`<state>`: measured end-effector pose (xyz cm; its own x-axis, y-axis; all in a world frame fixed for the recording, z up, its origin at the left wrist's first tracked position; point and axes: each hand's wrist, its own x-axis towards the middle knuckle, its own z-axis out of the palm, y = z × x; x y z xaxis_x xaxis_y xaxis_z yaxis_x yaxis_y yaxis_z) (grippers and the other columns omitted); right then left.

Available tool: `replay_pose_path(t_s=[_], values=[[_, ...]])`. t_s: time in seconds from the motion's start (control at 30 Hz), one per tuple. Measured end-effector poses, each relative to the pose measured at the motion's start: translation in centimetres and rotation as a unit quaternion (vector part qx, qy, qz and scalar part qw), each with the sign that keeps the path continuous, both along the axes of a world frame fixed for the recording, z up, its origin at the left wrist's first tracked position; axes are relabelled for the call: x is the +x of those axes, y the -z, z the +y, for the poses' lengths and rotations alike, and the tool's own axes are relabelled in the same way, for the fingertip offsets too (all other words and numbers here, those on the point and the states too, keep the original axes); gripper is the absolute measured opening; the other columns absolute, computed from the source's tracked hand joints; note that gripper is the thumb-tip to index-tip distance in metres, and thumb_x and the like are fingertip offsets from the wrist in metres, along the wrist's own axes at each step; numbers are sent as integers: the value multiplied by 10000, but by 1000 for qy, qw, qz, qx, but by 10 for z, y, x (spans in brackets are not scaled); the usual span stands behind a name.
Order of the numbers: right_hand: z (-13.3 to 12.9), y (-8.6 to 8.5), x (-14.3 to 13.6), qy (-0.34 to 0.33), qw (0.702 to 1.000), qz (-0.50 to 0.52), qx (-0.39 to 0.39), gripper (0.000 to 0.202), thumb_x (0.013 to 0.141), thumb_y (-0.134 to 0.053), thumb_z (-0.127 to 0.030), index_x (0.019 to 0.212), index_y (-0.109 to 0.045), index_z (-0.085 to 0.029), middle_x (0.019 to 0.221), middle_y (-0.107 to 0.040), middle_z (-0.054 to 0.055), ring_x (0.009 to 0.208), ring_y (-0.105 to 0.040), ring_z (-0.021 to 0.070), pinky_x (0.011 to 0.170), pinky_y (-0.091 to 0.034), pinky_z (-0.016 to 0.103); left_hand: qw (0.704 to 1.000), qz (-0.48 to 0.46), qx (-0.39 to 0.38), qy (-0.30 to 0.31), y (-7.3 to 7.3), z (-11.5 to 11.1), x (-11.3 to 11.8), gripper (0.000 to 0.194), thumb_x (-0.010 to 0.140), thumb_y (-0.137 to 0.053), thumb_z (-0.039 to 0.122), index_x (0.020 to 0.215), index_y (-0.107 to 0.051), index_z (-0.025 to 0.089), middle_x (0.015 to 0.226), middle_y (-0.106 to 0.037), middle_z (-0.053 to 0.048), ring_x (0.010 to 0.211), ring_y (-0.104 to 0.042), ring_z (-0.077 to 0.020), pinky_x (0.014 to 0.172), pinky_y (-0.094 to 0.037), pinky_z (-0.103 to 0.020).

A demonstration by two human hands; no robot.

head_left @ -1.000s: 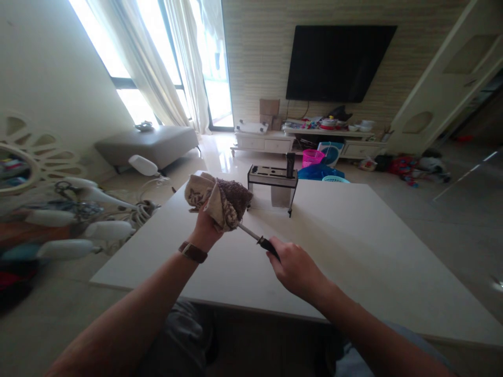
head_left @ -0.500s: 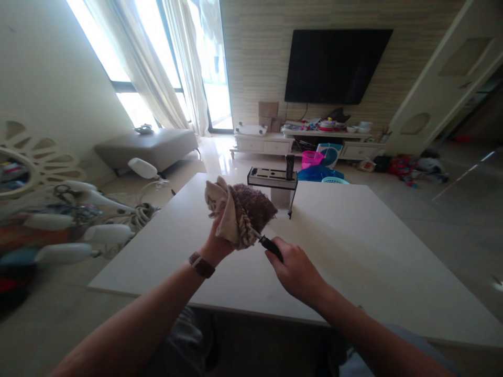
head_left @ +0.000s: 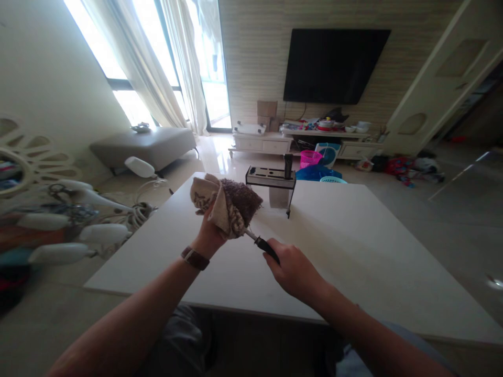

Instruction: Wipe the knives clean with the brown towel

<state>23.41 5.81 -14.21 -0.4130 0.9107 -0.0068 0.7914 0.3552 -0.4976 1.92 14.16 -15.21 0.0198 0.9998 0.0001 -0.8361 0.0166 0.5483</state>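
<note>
My left hand (head_left: 212, 230), with a brown watch strap (head_left: 195, 258) at the wrist, is closed around a bunched beige and brown cloth (head_left: 239, 201). Black-handled and slim, a metal kitchen tool (head_left: 267, 248) sits in the closed fingers of my right hand (head_left: 293, 267). Its bare shaft runs up and left into the cloth, which hides the far end, so I cannot tell whether it is a knife or a sharpening steel. Beyond the cloth stands a slotted knife block (head_left: 271, 177) with clear sides and one black handle (head_left: 288, 166) upright in it.
The knife block is near the far edge of the white table (head_left: 353, 251). White lamp shades and cables (head_left: 106, 233) lie to the left. A pink basket (head_left: 310, 158) and a blue bag (head_left: 318, 173) are on the floor beyond, before a low TV cabinet (head_left: 263, 142).
My left hand and the cloth have slid left and slightly up, away from my right hand. More of the tool's metal shaft now shows. My right hand has barely moved.
</note>
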Motion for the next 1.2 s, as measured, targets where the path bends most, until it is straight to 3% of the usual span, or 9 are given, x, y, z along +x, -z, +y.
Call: replay_pose_path(t_s=[0.23,0.4,0.5,0.67,0.83,1.0,1.2], values=[[-2,-4,-1,17,998,52,29,71,1019,-561,-220,1078,-601,-212,1098,-733,82,918,-674,207,755,-349,290,1000,10,-2,-13,-5,-7,-7,412,1099,-456,429,1294,-737,199,1294,-779,-94,1258,-711,-281,1131,-560,-503],[-2,-4,-1,35,997,63,26,37,1007,-599,-230,997,-571,-209,1016,-724,68,867,-648,201,735,-330,287,1000,5,-29,6,0,-13,0,440,1115,-409,414,1349,-705,188,1273,-788,-91,1197,-740,-261,1100,-584,-472],[-3,-4,-5,30,998,46,15,126,1056,-547,-298,977,-587,-207,991,-736,73,872,-664,210,728,-312,295,998,-2,-54,31,5,-15,6,454,1120,-388,417,1354,-704,191,1193,-815,-79,1098,-775,-235,1066,-603,-422],[-4,-3,-10,26,999,19,-8,239,1104,-447,-328,1001,-612,-189,977,-755,99,876,-697,222,733,-322,309,994,-5,-71,87,19,-21,21,410,1083,-490,411,1306,-735,170,1196,-812,-101,1130,-767,-272,1105,-577,-448],[-1,-2,-8,29,999,1,-19,243,1101,-447,-327,1043,-628,-175,1022,-763,126,942,-714,245,770,-361,316,991,2,-95,99,27,-22,31,324,1050,-586,353,1217,-767,142,1164,-815,-112,1160,-755,-280,1127,-559,-434],[-1,-1,-6,9,1000,-8,-21,164,1059,-514,-279,1125,-622,-174,1066,-765,132,963,-723,248,767,-371,309,993,10,-87,77,19,-14,25,356,1080,-515,374,1230,-764,170,1181,-813,-99,1135,-764,-267,1129,-558,-454],[-4,-2,-4,-1,1000,-9,-2,186,1059,-515,-293,1125,-645,-178,1042,-769,135,938,-729,257,746,-367,316,999,11,-37,8,-2,-3,2,349,1085,-502,374,1242,-748,184,1221,-802,-95,1178,-750,-266,1128,-559,-500]])
